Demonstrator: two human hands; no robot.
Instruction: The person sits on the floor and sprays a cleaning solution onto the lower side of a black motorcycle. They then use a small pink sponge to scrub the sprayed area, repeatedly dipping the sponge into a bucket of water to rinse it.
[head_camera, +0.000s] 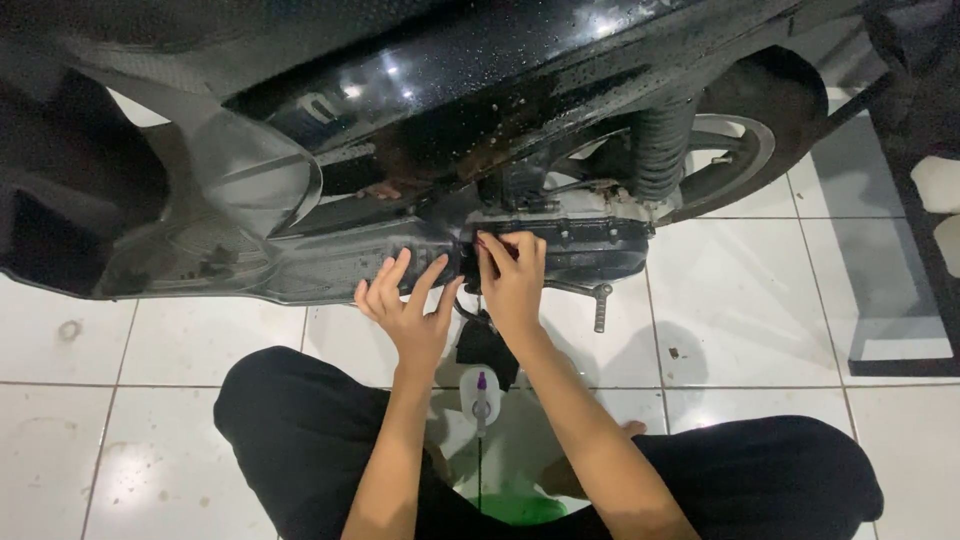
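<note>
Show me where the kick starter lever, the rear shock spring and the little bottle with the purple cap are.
kick starter lever (601, 305): head view, on its ribbed end.
rear shock spring (660, 150): head view, mid coil.
bottle (481, 398): head view, on its pale body below the purple cap.

The scooter's black body panel (500, 60) is glossy plastic, beaded with water drops and mirroring the lights, while the lower side cover (340, 265) looks like duller, dark moulded plastic with ribbed lines. The engine casing (600, 245), the kick lever (598, 300) and the rear wheel rim (735, 140) appear to be metal, the casing matt and grimy, the rim smoother. The floor (750, 300) is glossy white tile with a few stains, and the trousers (290, 430) are matt black cloth.
</note>
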